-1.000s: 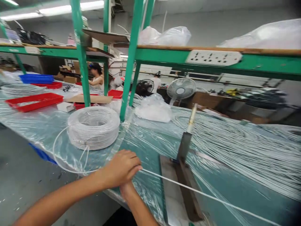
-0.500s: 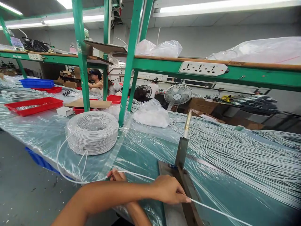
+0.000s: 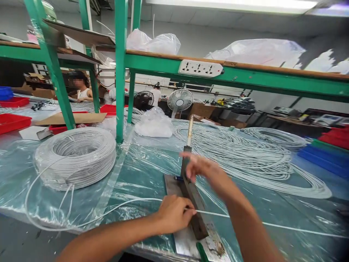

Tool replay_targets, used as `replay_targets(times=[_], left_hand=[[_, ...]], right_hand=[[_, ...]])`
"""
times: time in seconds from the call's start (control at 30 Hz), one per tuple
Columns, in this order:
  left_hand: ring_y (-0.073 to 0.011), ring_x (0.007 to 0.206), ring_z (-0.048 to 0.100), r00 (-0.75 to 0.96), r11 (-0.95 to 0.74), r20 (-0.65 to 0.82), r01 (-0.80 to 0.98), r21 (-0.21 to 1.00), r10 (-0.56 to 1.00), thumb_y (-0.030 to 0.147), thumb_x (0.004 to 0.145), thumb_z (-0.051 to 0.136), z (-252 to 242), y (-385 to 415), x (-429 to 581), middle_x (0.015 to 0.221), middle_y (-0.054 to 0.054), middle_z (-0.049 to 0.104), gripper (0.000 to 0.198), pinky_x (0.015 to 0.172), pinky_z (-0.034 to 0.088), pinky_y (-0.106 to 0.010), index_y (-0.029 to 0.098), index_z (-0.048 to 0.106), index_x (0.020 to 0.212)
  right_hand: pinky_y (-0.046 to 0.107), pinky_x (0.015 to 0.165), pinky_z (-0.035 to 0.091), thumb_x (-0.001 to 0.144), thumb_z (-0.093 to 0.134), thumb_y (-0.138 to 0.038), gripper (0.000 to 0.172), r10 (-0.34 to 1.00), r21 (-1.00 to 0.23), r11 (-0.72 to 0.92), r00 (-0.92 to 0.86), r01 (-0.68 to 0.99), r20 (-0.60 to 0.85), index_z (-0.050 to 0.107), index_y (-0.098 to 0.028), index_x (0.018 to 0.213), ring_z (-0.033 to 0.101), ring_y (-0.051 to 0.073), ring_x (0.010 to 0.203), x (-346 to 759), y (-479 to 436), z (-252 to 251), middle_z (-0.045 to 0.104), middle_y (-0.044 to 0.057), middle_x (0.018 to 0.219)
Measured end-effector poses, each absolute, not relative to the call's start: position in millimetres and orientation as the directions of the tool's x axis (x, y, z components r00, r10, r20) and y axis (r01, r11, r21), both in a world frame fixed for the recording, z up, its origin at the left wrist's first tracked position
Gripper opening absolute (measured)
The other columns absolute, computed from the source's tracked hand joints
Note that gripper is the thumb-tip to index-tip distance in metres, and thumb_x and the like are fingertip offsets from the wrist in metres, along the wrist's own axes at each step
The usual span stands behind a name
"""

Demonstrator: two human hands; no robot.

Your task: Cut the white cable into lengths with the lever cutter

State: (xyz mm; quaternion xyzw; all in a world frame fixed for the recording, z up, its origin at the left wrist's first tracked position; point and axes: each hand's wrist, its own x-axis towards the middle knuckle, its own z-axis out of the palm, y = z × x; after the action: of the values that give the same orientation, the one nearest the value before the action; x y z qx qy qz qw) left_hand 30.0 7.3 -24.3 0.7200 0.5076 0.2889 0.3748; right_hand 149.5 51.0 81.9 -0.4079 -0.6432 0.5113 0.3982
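Observation:
My left hand is closed around a thin white cable, pinching it over the base of a metal bench lever tool. From there the cable runs off to the right edge and back left to a wrapped cable coil. My right hand is raised in front of the tool's upright handle. Its index finger is stretched out and the other fingers are loosely bent, with nothing in them. Whether it touches the handle I cannot tell. A green grip shows at the base plate's front.
Loose cable loops lie across the table at right. Blue trays stand at the far right, red trays at left. A green shelf post rises behind the coil. Two people work in the background beside a fan.
My view has swung right. My right hand has let go of the cable at the left and moved up to the tool's handle. My left hand still pinches the cable, now nearer the tool's base.

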Motion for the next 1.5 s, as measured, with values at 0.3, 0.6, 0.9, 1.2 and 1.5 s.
replay_targets(times=[0.3,0.6,0.9,1.2,1.5], left_hand=[[-0.0187,0.069,0.062,0.278,-0.189,0.032,0.560,0.806,0.960,0.041,0.079,0.066,-41.8,12.5,36.0,0.074,-0.002,0.071,0.019,0.059,0.034,-0.025,0.024,0.075,0.081],[-0.0166,0.066,0.056,0.213,-0.110,-0.012,0.553,0.826,0.977,0.027,0.075,0.066,-44.5,26.6,44.4,0.069,-0.003,0.067,0.013,0.056,0.028,-0.026,0.017,0.071,0.070],[-0.0114,0.057,0.048,0.161,0.003,-0.085,0.452,0.892,0.983,0.044,0.068,0.070,-54.4,37.5,47.3,0.055,0.004,0.051,0.033,0.050,0.024,-0.023,0.016,0.058,0.057],[-0.0109,0.054,0.042,0.048,0.064,-0.103,0.519,0.852,0.993,0.031,0.069,0.066,-50.8,40.0,60.2,0.051,0.005,0.044,0.031,0.052,0.023,-0.024,0.017,0.046,0.051],[-0.0118,0.056,0.042,0.072,0.002,-0.050,0.548,0.836,0.996,0.033,0.072,0.062,-54.0,37.1,57.9,0.053,0.004,0.044,0.029,0.053,0.021,-0.025,0.018,0.046,0.053]], right_hand=[[0.018,0.042,0.034,0.099,0.040,-0.042,0.034,0.994,-0.990,-0.110,0.037,0.086,-0.107,0.054,-0.012,0.092,0.038,0.006,0.041,169.2,229.4,112.0,0.047,-0.004,0.062],[0.016,0.041,0.022,0.097,0.019,-0.058,0.053,0.977,-0.981,-0.189,-0.089,0.047,-0.193,0.047,-0.016,0.080,0.026,0.006,0.036,165.0,232.1,123.8,0.038,-0.004,0.048],[0.020,0.048,0.026,0.094,0.008,-0.055,0.067,0.988,-0.994,-0.102,-0.116,0.028,-0.105,0.052,-0.006,0.105,0.043,0.001,0.042,196.9,149.0,148.8,0.052,0.001,0.055],[0.019,0.043,0.026,0.099,0.017,-0.047,0.047,0.978,-0.980,-0.200,0.062,-0.004,-0.200,0.052,-0.016,0.090,0.046,0.007,0.038,218.0,54.6,144.8,0.058,0.006,0.054],[0.023,0.031,0.035,0.055,0.081,-0.042,0.072,0.898,-0.897,-0.436,0.031,-0.075,-0.440,0.056,-0.024,0.121,0.044,0.012,0.034,252.4,-58.1,55.1,0.061,0.006,0.066]])
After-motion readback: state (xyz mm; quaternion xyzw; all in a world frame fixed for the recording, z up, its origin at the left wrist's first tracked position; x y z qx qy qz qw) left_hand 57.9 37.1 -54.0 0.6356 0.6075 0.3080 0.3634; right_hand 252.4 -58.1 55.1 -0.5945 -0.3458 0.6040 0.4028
